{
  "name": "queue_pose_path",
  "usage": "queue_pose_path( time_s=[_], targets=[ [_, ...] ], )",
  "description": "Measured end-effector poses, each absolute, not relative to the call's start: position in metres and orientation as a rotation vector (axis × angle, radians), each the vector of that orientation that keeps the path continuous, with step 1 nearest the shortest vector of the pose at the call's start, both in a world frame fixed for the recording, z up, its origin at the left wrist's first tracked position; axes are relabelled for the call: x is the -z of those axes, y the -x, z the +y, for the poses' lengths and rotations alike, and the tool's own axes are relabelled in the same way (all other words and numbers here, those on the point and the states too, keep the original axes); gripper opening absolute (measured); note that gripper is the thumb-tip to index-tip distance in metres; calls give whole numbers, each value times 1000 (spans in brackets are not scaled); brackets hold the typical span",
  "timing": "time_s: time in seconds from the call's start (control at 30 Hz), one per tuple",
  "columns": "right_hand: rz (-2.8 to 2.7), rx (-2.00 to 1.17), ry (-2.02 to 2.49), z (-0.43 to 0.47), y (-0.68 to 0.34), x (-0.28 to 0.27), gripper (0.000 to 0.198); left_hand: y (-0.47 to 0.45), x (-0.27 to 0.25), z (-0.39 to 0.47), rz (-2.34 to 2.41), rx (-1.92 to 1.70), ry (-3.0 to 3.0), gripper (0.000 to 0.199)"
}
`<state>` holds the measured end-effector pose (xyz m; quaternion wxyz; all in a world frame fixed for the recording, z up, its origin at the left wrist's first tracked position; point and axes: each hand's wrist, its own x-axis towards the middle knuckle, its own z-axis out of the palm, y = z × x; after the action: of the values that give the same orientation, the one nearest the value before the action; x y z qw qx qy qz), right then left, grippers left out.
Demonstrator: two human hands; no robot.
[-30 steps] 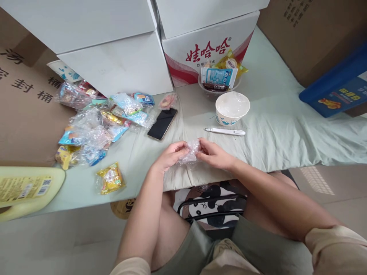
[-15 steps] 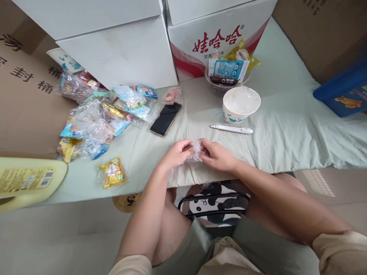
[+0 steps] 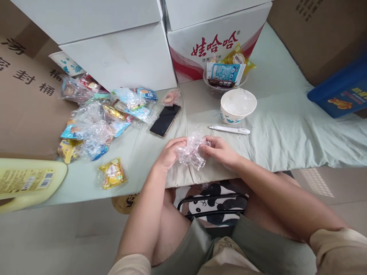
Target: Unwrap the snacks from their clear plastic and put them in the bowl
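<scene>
A crumpled sheet of clear plastic wrap (image 3: 193, 152) spans the gap between my hands, near the front edge of the cloth-covered surface. My left hand (image 3: 171, 152) grips its left side with the fingers curled in. On the other side, my right hand (image 3: 219, 150) pinches the wrap between thumb and fingers. Just beyond them lies a white utility knife (image 3: 229, 130). Behind the knife stands a paper bowl (image 3: 237, 109) with clear plastic film inside. A black phone (image 3: 165, 120) rests up and left of my hands, with a small pink wrapped snack (image 3: 171, 97) touching its far end.
A pile of wrapped snacks (image 3: 94, 126) spreads at the left, and one yellow packet (image 3: 112, 173) lies apart nearer the edge. A clear bowl of packets (image 3: 225, 78) stands before a white carton (image 3: 195, 46). A yellow jug (image 3: 31, 181) and a blue container (image 3: 338, 91) flank the surface.
The plastic wrap was bunched small between my fingers and now spreads out wider and looser. My hands have moved slightly apart. The view has shifted a little.
</scene>
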<state>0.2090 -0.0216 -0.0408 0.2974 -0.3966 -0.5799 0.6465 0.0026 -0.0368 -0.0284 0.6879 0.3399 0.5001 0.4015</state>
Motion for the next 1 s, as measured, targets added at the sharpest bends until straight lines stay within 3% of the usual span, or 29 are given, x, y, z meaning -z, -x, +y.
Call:
queue_pose_path(
  time_s=[0.2, 0.27, 0.43, 0.53, 0.67, 0.8, 0.87, 1.0],
  targets=[
    [-1372, -1634, 1108, -19, -205, 43, 18, 4, 34, -34, 1011, -1040, -894, 82],
    [-1301, -1688, 1118, -19, -205, 42, 20, 4, 37, -33, 1120, -1035, -985, 77],
    [-1270, -1904, 1065, -21, -209, 36, 28, 1, 40, -34, 1289, -972, -1042, 37],
    [-1274, -1915, 1049, -22, -207, 37, 29, 2, 38, -35, 1245, -892, -1009, 35],
    [-1081, -1925, 884, -23, -205, 37, 38, 7, 27, -35, 1131, -998, -874, 52],
    [-960, -2062, 714, -19, -210, 32, 28, 10, 16, -33, 998, -1179, -781, 33],
    [-1000, -2123, 675, -16, -213, 30, 27, 9, 15, -32, 1006, -1196, -778, 37],
    [-1274, -1944, 893, -14, -217, 30, 29, 4, 23, -30, 1140, -1132, -936, 31]
  ],
)
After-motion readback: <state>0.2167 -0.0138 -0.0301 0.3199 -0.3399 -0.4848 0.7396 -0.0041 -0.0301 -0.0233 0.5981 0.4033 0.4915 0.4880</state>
